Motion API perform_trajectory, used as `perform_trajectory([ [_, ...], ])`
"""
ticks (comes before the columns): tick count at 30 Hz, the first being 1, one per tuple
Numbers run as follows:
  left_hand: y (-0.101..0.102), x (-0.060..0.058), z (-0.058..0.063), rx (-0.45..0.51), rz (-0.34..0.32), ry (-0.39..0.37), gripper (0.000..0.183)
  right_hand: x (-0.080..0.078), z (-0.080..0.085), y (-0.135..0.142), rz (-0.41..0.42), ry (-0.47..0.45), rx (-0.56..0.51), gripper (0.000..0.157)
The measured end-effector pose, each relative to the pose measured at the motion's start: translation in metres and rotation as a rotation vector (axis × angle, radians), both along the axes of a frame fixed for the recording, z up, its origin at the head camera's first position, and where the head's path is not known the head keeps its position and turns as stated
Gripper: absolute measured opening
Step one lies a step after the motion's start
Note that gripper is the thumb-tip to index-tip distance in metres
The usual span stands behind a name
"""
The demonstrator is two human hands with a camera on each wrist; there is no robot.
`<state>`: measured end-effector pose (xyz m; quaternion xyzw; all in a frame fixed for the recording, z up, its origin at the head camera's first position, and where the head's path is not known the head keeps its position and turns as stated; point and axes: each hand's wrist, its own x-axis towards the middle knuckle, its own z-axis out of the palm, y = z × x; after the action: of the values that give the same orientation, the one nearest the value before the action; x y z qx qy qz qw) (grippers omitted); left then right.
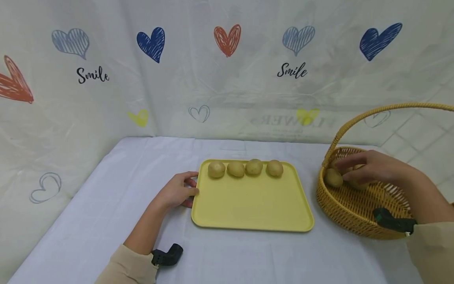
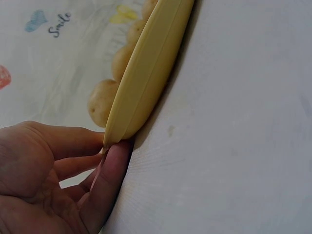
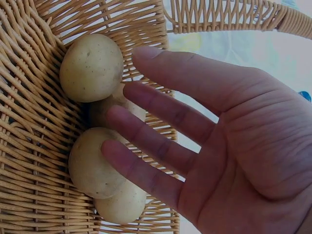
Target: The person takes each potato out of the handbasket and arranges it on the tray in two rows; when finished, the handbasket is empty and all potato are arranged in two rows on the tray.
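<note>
White tablecloth (image 1: 230, 256) right in front of me, pale backdrop (image 1: 177, 79) behind it (doodly hearts (image 1: 227, 40) plus "Smile" lettering (image 1: 292, 70), lol)

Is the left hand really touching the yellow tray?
Touching. The left wrist view shows it: the left hand meets the near end of the yellow tray right at its rim, with no gap.

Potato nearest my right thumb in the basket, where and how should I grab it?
Probably grip this potato around its widest part, coming from above through the open top of the basket. It's rounded, with nothing slender to hold, and another potato lies close on one side, so I'd pinch across its freer sides.
</note>
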<state>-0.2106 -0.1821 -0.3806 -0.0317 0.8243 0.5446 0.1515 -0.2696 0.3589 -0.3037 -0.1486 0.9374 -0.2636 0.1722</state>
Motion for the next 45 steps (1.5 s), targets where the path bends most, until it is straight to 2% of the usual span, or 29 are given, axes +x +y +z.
perform_trajectory([
  [7, 0.0, 0.0, -0.001, 0.002, -0.006, 0.008, 0.063, -0.001, -0.005, 0.0, 0.01, 0.0, -0.016, 0.056],
  [15, 0.0, 0.0, -0.001, 0.005, -0.005, 0.007, 0.063, -0.002, -0.004, -0.002, 0.034, 0.096, 0.069, 0.052],
  [19, 0.0, -0.002, -0.003, -0.005, 0.002, 0.0, 0.063, -0.001, -0.006, -0.002, 0.019, 0.066, 0.067, 0.057],
  [27, 0.0, -0.002, -0.003, 0.0, 0.01, -0.006, 0.063, -0.001, -0.006, -0.008, 0.06, -0.016, 0.052, 0.069],
  [37, -0.003, -0.003, -0.006, 0.002, -0.004, 0.004, 0.063, -0.004, -0.002, -0.018, 0.091, 0.045, 0.151, 0.067],
  [45, -0.004, -0.003, -0.007, -0.007, -0.009, 0.011, 0.063, -0.005, -0.002, -0.019, 0.08, -0.01, 0.139, 0.069],
])
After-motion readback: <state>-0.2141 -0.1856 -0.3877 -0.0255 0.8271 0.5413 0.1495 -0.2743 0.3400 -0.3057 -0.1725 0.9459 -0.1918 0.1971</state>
